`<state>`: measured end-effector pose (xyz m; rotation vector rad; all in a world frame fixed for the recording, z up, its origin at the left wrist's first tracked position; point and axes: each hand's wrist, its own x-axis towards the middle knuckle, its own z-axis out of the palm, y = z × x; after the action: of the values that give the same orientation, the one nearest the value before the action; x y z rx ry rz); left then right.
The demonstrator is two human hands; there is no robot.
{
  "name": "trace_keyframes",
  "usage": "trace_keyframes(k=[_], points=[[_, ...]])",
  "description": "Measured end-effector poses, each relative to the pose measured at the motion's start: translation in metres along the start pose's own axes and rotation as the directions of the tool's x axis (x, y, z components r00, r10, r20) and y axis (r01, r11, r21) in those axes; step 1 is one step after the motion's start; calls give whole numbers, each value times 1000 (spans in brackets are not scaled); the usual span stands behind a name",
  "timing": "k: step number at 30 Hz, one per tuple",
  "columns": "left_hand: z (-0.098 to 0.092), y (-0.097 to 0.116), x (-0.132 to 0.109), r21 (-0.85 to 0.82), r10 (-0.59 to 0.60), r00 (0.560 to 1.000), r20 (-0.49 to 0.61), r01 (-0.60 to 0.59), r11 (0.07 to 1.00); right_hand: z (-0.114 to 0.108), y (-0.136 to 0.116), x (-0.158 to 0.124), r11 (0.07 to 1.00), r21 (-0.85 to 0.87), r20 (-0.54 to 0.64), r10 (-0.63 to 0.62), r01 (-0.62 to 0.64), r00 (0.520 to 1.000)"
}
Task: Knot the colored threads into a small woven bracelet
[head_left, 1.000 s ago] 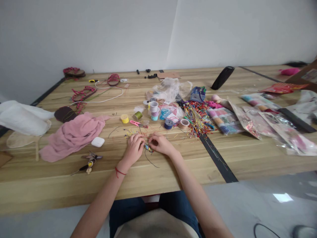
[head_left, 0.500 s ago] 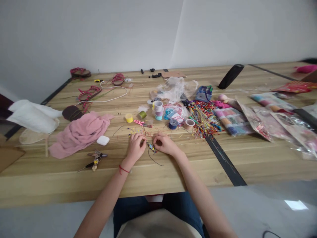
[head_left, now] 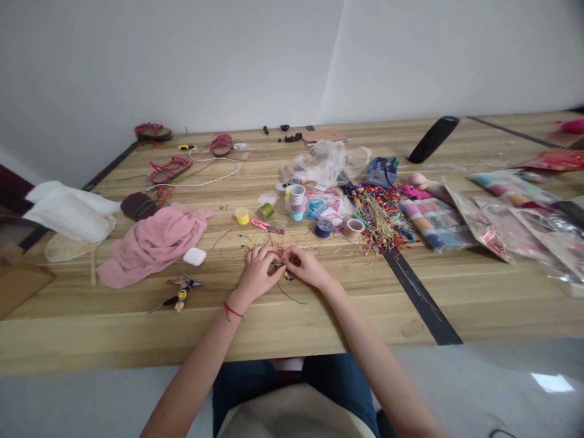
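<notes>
My left hand rests low over the table, thumb and fingers pinched together on a thin, beaded cord. Meeting it from the other side, my right hand pinches the same cord, and the fingertips of both hands almost touch. Most of the cord is hidden by the fingers; small yellow, blue and red bits show below them. A dark loose thread trails toward the table's front edge. Just beyond my fingers lie short coloured threads and pink-handled snips.
Thread spools stand behind my hands: yellow, green, navy. Right of them are a heap of coloured cords and plastic packets. At left lie a pink cloth, a white case and keys.
My hands have drawn together over the cord, covering the blue and yellow part that showed between them. The whole view has shifted slightly.
</notes>
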<state>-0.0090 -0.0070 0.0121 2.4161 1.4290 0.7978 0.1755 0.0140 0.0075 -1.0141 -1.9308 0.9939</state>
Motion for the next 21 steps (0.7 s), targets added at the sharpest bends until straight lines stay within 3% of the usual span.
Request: trace_keyframes(k=[8,13,16,19,21], points=[[0,2,-1,-4,-26,999,23,26,1000,-1,5,7,953,291,-246,158,-83,956],[-1,-1,0,-46,-40,999,20,41,998,-6,10,10,894,419,-315,307,-158,898],[-1,-3,1,-79,-38,999,25,40,996,-7,12,10,902,393,-346,323,-177,881],[-5,-5,1,-140,-11,999,46,18,990,-10,10,7,958,238,-310,229,-158,923],[-9,-7,1,-171,3,997,79,10,985,-14,7,5,988,113,-186,125,-105,975]])
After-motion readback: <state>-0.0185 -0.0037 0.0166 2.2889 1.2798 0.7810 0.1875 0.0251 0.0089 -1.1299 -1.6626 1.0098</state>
